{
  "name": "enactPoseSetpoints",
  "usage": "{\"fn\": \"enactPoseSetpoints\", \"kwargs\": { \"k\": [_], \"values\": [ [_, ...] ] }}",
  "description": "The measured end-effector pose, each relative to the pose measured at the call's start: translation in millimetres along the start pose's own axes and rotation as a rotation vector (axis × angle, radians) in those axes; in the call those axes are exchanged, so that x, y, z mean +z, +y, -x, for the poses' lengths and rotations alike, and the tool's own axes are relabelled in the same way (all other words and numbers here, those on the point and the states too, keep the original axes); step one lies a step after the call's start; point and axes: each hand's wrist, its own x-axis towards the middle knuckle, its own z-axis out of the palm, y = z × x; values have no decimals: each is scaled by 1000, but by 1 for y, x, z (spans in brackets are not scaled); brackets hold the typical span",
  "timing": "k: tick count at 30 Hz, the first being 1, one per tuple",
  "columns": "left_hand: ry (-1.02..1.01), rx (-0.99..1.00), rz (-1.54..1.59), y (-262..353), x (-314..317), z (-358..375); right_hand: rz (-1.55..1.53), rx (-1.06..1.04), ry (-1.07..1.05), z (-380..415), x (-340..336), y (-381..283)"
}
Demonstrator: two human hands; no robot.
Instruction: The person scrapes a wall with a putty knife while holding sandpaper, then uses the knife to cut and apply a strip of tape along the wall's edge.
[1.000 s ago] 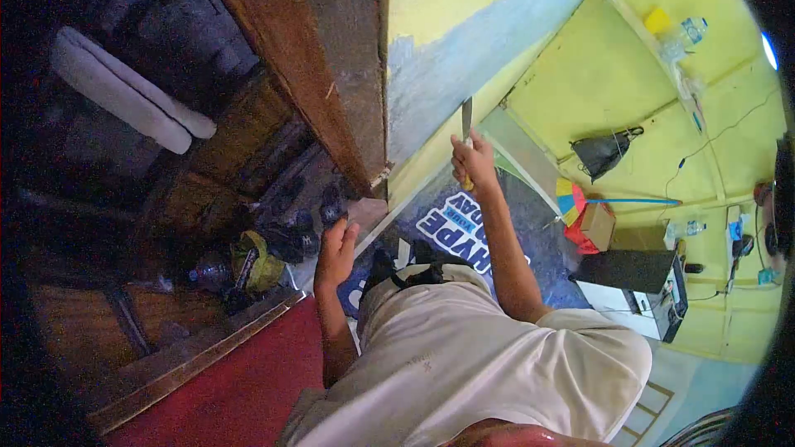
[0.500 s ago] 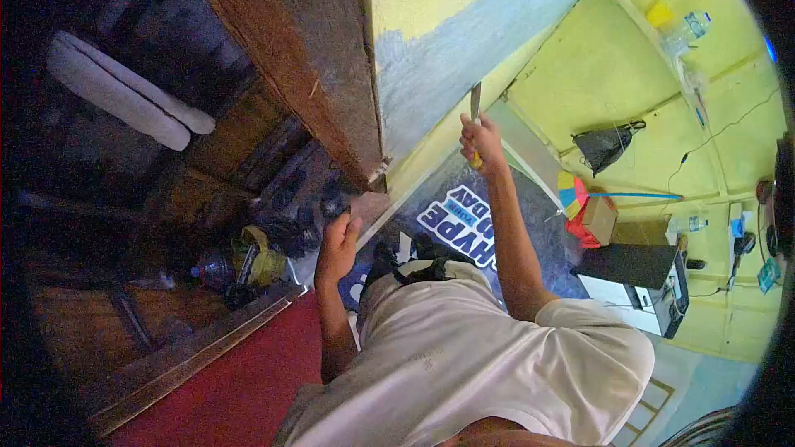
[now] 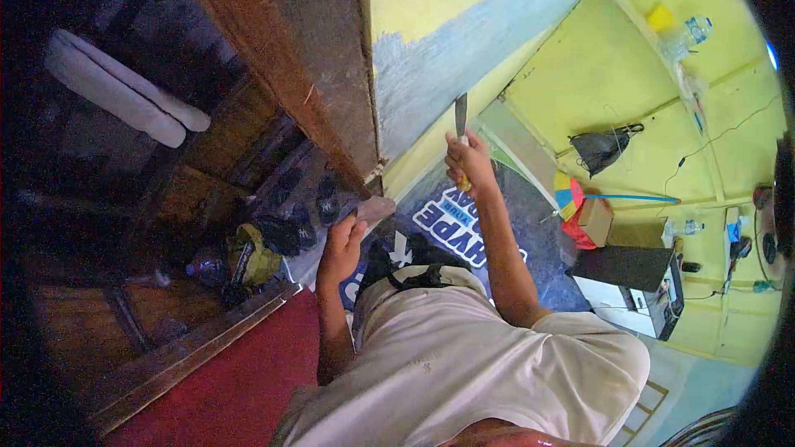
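Note:
My right hand [image 3: 472, 165] is closed round a putty knife [image 3: 461, 113] with a yellow-and-white handle. Its narrow metal blade points up and touches or nearly meets the lower part of the wall [image 3: 422, 0], just below a broad grey-white smeared patch [image 3: 464, 54] on the yellow paint. Lower and to the left, my left hand [image 3: 339, 252] grips a flat, grey-brown piece [image 3: 373, 210] between thumb and fingers. That piece sticks out toward the wall's bottom corner, and I cannot tell what it is made of.
A brown wooden post [image 3: 281, 58] edges the wall on the left. Beyond it lies a dark space with a pale folded roll [image 3: 124, 87]. On the right are a black bag [image 3: 604, 149], a cardboard box [image 3: 595, 217] and a black-and-white cabinet [image 3: 621, 281]. Dark lettered flooring [image 3: 451, 228] lies below.
My right hand with the putty knife has moved left and a little down along the wall. The flat piece in my left hand has turned and reaches slightly further right.

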Motion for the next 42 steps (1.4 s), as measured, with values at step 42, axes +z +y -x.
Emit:
{"fn": "enactPoseSetpoints", "kwargs": {
  "k": [42],
  "values": [
    [-95,-21,-107,-19,8,-3,810,337,-635,88,-49,7]
  ]
}}
